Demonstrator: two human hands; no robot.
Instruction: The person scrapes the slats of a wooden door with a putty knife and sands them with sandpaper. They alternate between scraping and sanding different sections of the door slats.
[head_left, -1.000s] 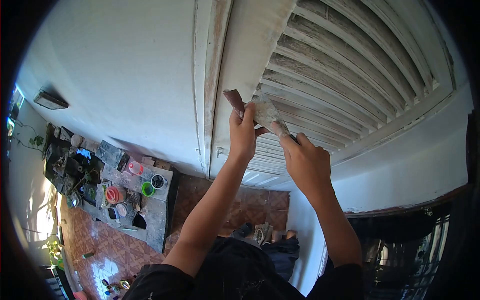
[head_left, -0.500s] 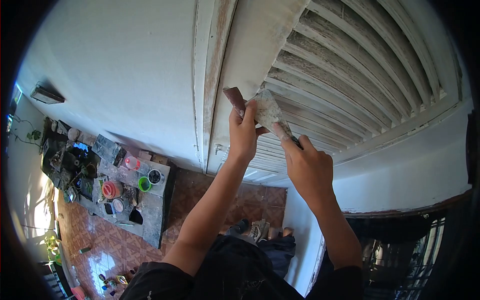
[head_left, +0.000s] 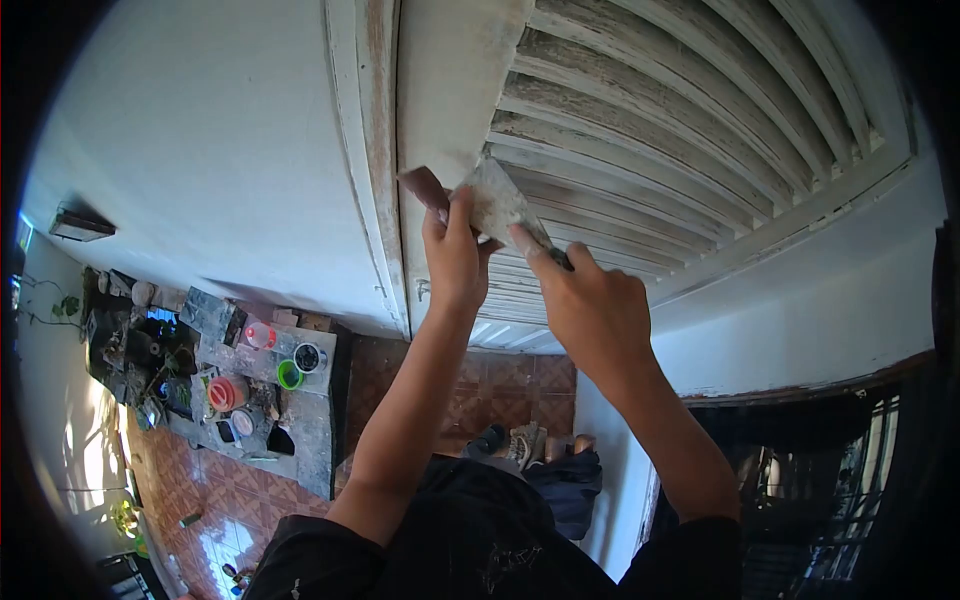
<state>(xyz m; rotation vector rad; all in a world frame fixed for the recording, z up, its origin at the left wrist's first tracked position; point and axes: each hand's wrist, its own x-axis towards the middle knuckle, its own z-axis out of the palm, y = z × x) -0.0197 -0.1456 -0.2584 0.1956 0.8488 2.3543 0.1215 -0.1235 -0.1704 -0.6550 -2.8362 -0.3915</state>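
Observation:
My right hand (head_left: 595, 305) grips a putty knife (head_left: 497, 200) by its dark handle, with a finger laid along the wide, whitish-smeared blade. The blade's tip points up toward the shutter's frame. My left hand (head_left: 457, 255) is closed around a brown, handle-like piece (head_left: 425, 187) that sticks out at the upper left; its other end is hidden by the fingers and blade. Both hands are close together, and the blade overlaps the left fingers. Behind them is a white louvered door or shutter (head_left: 640, 105) with worn, dirty slats.
White wall (head_left: 200, 150) lies to the left. Below it, a concrete counter (head_left: 313, 440) holds a red container (head_left: 227, 393), a green cup (head_left: 290, 375) and several other items. Brown patterned tiles (head_left: 250, 485) cover the floor. A dark barred opening (head_left: 800, 490) is at lower right.
The view has shifted, so both hands and the putty knife appear farther left against the frame. The brown piece is tilted a little differently. Both grips stay the same.

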